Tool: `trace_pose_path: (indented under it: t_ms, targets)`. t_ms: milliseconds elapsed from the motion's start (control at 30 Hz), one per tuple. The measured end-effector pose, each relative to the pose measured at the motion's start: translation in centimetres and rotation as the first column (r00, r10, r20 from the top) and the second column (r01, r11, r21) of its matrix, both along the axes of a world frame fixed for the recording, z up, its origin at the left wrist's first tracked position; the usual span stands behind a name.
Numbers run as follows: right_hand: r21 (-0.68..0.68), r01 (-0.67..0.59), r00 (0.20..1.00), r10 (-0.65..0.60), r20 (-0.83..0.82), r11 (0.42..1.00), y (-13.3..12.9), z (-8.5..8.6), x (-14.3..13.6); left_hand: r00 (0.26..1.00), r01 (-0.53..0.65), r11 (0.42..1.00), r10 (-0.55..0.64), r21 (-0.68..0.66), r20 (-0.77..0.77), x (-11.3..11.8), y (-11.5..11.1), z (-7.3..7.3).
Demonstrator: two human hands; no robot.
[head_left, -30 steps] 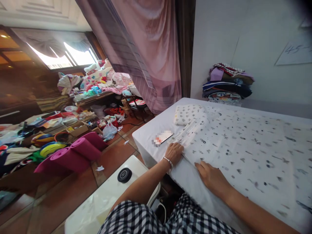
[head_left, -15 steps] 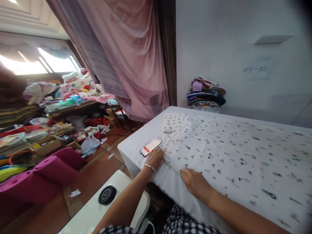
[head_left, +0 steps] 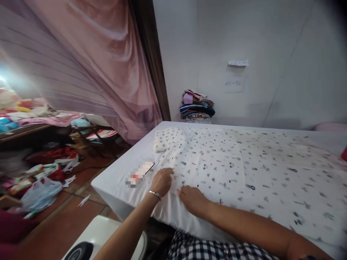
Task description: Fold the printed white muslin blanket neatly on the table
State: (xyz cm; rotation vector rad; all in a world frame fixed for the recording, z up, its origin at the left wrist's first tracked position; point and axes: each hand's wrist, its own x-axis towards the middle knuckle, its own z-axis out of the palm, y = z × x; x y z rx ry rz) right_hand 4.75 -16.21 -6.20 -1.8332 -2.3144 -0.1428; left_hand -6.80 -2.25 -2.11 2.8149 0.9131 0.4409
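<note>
A white printed cloth (head_left: pixel 211 162) with small dark motifs is spread over a table covered by a plain white cloth (head_left: pixel 119 173). My left hand (head_left: pixel 162 182), with a bracelet at the wrist, is closed on the near edge of the printed cloth. Just to its right, my right hand (head_left: pixel 193 200) has its fingers curled over the same edge, thumb side toward the left hand. Soft creases run between the two hands. Left of my left hand lies a phone (head_left: pixel 139 174), partly blurred. A folded piece of patterned fabric (head_left: pixel 168 139) rests at the far left end of the cloth.
Behind the table, a stack of folded clothes (head_left: pixel 197 105) stands against the wall. A pink curtain (head_left: pixel 114 65) hangs at the left. Below left are a white machine surface (head_left: pixel 100 231) with a round black disc (head_left: pixel 79 251), and a plastic bag (head_left: pixel 42 195) on the tiled floor.
The view has turned to the right. My hands have come closer together at the cloth's edge, and the edge between them looks more gathered.
</note>
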Motion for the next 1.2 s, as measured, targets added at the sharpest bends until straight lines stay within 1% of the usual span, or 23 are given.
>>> trace_pose_path:
  t_ms: [67, 100, 167, 233, 267, 367, 433, 533, 600, 633, 667, 700, 733, 767, 800, 833, 867, 900, 933, 967, 1033, 1133, 1200]
  targets:
    - [0.024, 0.004, 1.0, -0.004, -0.014, 1.0, -0.4, 0.0, 0.3, 0.989, 0.136, 0.991, -0.136, 0.004, 0.049, 2.3, -1.3, -1.1]
    - [0.039, -0.01, 1.0, 0.01, -0.022, 0.999, -0.9, 0.1, 0.7, 0.983, 0.176, 0.984, -0.177, 0.007, 0.047, 3.1, -1.7, -1.7]
    - [0.055, -0.073, 0.996, 0.076, -0.046, 0.996, -2.5, 0.5, 2.1, 0.983, 0.183, 0.983, -0.183, 0.006, -0.008, 4.1, -1.9, -3.0]
    - [0.054, -0.139, 0.986, 0.144, -0.088, 0.989, -5.0, 1.1, 4.2, 0.986, 0.144, 0.99, -0.144, 0.001, -0.079, 4.3, -1.5, -4.0]
    - [0.048, -0.148, 0.982, 0.153, -0.115, 0.988, -6.6, 1.4, 5.4, 0.986, 0.13, 0.991, -0.13, 0.001, -0.104, 4.2, -1.1, -4.4]
    - [0.047, -0.05, 0.983, 0.057, -0.175, 0.998, -12.1, 2.0, 9.0, 0.983, 0.131, 0.991, -0.13, 0.001, -0.127, 4.0, -0.1, -5.0]
    - [0.052, 0.042, 0.983, -0.032, -0.18, 0.998, -16.1, 1.9, 11.2, 0.982, 0.134, 0.991, -0.133, 0.0, -0.135, 4.0, 0.3, -5.2]
    - [0.054, 0.205, 0.969, -0.195, -0.151, 0.977, -22.7, 0.5, 14.3, 0.981, 0.131, 0.991, -0.128, 0.009, -0.143, 4.1, 0.8, -5.7]
    - [0.081, 0.363, 0.926, -0.351, -0.137, 0.928, -27.4, -0.6, 16.7, 0.981, 0.133, 0.991, -0.127, 0.032, -0.147, 4.2, 1.1, -6.0]
    - [0.096, 0.455, 0.887, -0.44, -0.145, 0.885, -29.8, -1.0, 17.9, 0.981, 0.137, 0.989, -0.128, 0.056, -0.142, 4.4, 1.2, -6.0]
    - [0.112, 0.56, 0.825, -0.539, -0.17, 0.821, -32.3, -1.3, 19.2, 0.981, 0.151, 0.985, -0.139, 0.084, -0.132, 4.6, 1.2, -5.9]
    - [0.126, 0.659, 0.748, -0.629, -0.21, 0.742, -34.7, -1.4, 20.5, 0.98, 0.176, 0.978, -0.163, 0.116, -0.114, 4.9, 1.0, -5.8]
    - [0.112, 0.759, 0.645, -0.718, -0.26, 0.641, -37.0, -1.2, 21.7, 0.976, 0.212, 0.966, -0.201, 0.148, -0.089, 5.3, 0.7, -5.6]
    - [0.108, 0.861, 0.504, -0.8, -0.326, 0.498, -39.2, -0.8, 22.8, 0.966, 0.259, 0.95, -0.252, 0.177, -0.061, 5.8, 0.2, -5.4]
    - [0.047, 0.939, 0.33, -0.858, -0.393, 0.34, -41.1, -0.3, 23.7, 0.949, 0.314, 0.928, -0.314, 0.201, -0.034, 6.3, -0.5, -5.2]
    - [-0.01, 0.992, 0.11, -0.876, -0.469, 0.13, -42.7, 0.3, 24.5, 0.925, 0.374, 0.901, -0.381, 0.219, -0.012, 6.9, -1.3, -5.1]
    - [-0.082, 0.996, -0.083, -0.851, -0.519, -0.047, -43.9, 1.0, 25.2, 0.896, 0.43, 0.872, -0.443, 0.234, 0.005, 7.4, -2.2, -5.1]
    - [-0.128, 0.981, -0.193, -0.823, -0.535, -0.146, -44.8, 1.6, 25.8, 0.866, 0.481, 0.842, -0.499, 0.245, 0.013, 7.8, -3.0, -5.2]
    - [-0.166, 0.963, -0.268, -0.796, -0.543, -0.211, -45.3, 2.1, 26.3, 0.836, 0.528, 0.811, -0.548, 0.251, 0.013, 8.2, -3.8, -5.3]
    - [-0.201, 0.95, -0.313, -0.78, -0.542, -0.241, -45.6, 2.4, 26.7, 0.81, 0.566, 0.785, -0.587, 0.254, 0.008, 8.5, -4.4, -5.6]
    - [-0.266, 0.929, -0.363, -0.77, -0.526, -0.256, -45.7, 2.7, 27.5, 0.777, 0.611, 0.752, -0.629, 0.247, -0.006, 8.8, -5.2, -6.2]
    - [-0.348, 0.899, -0.413, -0.778, -0.474, -0.265, -45.5, 2.7, 28.7, 0.761, 0.634, 0.737, -0.649, 0.236, -0.018, 8.8, -5.2, -7.0]
    - [-0.374, 0.883, -0.433, -0.801, -0.414, -0.284, -45.4, 2.8, 29.6, 0.757, 0.639, 0.732, -0.653, 0.237, -0.023, 8.7, -5.0, -7.1]
